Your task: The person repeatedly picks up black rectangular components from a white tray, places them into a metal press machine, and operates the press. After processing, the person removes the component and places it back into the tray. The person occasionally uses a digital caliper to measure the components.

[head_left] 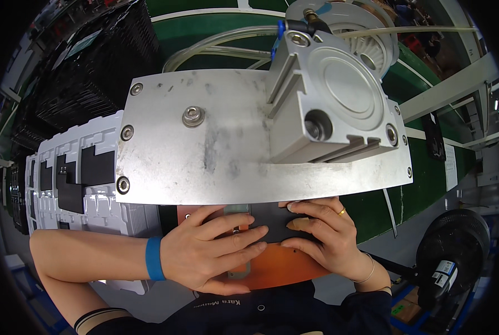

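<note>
A dark part (271, 219) was held flat on an orange pad (277, 268), just under the metal plate (216, 151). The left hand (204, 251) and right hand (322, 234) pressed it with fingers extended and close together. Seating seemed underway; trays (76, 178) of parts waited alongside.

We see an orange base (285, 267) and black part (271, 219) under the fingers (244, 240), blue wristband (154, 258), gold ring (342, 211), scuffed silver plate (232, 151) above them, white tray (101, 184) with black inserts leftward.
</note>
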Demonstrator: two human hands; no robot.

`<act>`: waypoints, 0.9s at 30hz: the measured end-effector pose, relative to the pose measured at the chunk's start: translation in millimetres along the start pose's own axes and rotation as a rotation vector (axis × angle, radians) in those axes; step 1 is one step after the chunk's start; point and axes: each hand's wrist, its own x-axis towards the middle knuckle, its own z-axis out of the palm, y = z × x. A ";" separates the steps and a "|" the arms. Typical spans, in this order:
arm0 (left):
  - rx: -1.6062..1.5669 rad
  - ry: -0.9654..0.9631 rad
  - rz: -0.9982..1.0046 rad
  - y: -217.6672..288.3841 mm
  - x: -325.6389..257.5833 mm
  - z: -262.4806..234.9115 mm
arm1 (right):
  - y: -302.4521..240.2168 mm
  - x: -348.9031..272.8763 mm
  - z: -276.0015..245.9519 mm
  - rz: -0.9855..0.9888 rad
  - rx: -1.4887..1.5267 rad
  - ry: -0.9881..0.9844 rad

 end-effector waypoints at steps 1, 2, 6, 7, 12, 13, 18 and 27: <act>0.001 0.003 0.000 -0.1 0.3 0.0 | 0.3 0.0 0.0 0.001 0.002 0.000; 0.002 0.003 -0.002 0.1 0.2 -0.2 | 0.4 0.0 0.4 0.002 0.007 0.001; 0.010 0.005 -0.007 0.9 0.7 -1.5 | -0.7 1.0 -0.5 0.012 0.013 -0.003; 0.013 0.005 -0.007 1.0 1.0 -1.8 | -1.1 0.9 -0.8 0.015 0.011 -0.005; 0.013 0.004 -0.004 0.6 0.9 -1.1 | -1.4 0.0 -1.5 0.021 0.003 -0.019; 0.010 0.004 -0.007 1.0 0.6 -0.7 | -1.3 0.1 -1.2 0.020 0.009 -0.019; 0.029 0.008 0.007 1.6 0.3 -1.4 | 0.8 0.1 0.4 -0.010 0.004 -0.010; 0.121 0.025 0.048 5.6 -0.9 -0.7 | -9.8 12.0 -14.3 0.068 0.095 -0.177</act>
